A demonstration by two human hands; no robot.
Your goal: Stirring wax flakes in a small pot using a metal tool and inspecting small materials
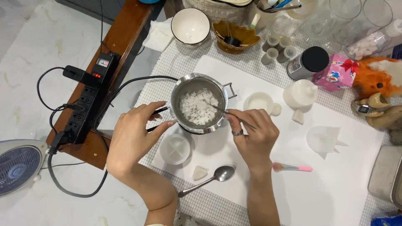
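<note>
Metal pot of white flakes sits mid-table on the white sheet, between your hands.
Your left hand closes its fingers on the pot's black handle, with the power strip off to its left. Just below the pot lie a round white mould and a spoon. Your right hand pinches a thin metal stirrer whose tip is in the flakes; a pink brush lies just beyond your wrist.
</note>
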